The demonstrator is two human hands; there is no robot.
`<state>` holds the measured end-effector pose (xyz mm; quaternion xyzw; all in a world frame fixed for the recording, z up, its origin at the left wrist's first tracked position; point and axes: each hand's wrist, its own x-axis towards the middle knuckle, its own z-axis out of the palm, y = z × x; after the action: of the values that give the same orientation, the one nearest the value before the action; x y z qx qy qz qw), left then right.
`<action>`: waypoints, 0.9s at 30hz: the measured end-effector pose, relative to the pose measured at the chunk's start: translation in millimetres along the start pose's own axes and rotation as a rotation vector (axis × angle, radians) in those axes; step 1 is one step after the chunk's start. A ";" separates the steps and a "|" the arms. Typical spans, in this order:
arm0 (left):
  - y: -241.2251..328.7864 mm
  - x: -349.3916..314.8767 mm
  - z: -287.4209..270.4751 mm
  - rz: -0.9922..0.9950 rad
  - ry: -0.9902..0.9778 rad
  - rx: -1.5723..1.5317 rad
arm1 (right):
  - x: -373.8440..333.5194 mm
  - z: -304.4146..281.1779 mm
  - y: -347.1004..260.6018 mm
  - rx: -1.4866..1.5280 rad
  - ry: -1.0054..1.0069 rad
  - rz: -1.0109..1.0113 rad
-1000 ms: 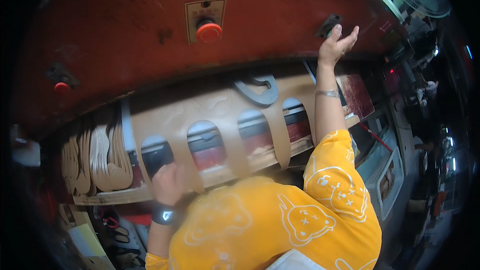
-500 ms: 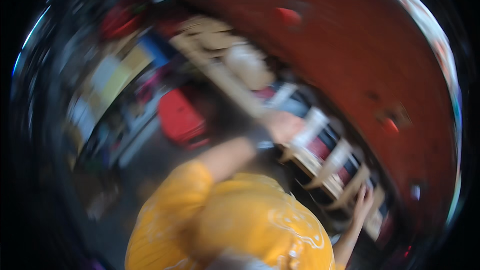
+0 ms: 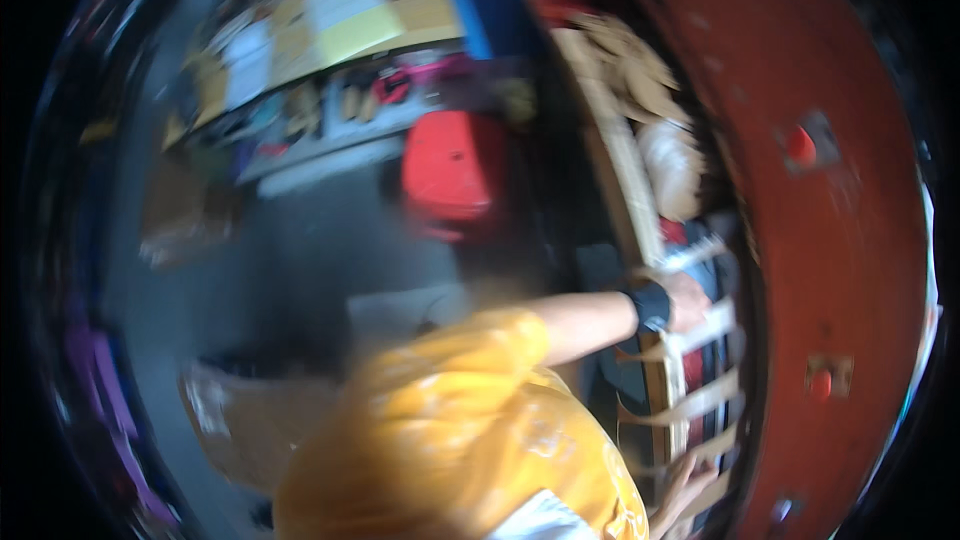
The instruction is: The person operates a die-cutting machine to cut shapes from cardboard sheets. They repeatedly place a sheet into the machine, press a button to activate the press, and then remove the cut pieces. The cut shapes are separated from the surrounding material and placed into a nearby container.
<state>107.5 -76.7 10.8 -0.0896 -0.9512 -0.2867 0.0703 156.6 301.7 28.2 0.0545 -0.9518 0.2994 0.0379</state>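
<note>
Pale, bendy strips (image 3: 705,403) lie side by side across a long wooden rail (image 3: 625,175), with several of their ends curving over its near side. My left hand (image 3: 686,302), with a dark band on the wrist, is at one whitish strip (image 3: 706,328). Its fingers are blurred and partly hidden, so I cannot make out a grip. Lower down, my right hand (image 3: 683,488) reaches the strips nearest me with its fingers stretched out and apart. Dark and red material shows between the strips.
A reddish-brown surface with red knobs (image 3: 801,145) runs along the right. Tan flat pieces (image 3: 630,65) and a whitish bundle (image 3: 670,165) lie farther up the rail. A red stool (image 3: 452,165) stands left of it. Beyond are a cluttered table (image 3: 290,35) and a blue folder (image 3: 487,15).
The view has turned, so the rail now runs nearly up and down. My left hand stays by the same whitish strips; my right hand stays at the near ones.
</note>
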 end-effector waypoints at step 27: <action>-56.8 83.1 -70.2 0.118 -0.465 -0.150 | 210.2 -80.6 -44.2 -0.151 0.035 0.163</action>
<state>20.3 -151.6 53.9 -0.2136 -0.9109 -0.3236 -0.1408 -43.0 294.9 141.1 -0.0314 -0.9721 0.2300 0.0339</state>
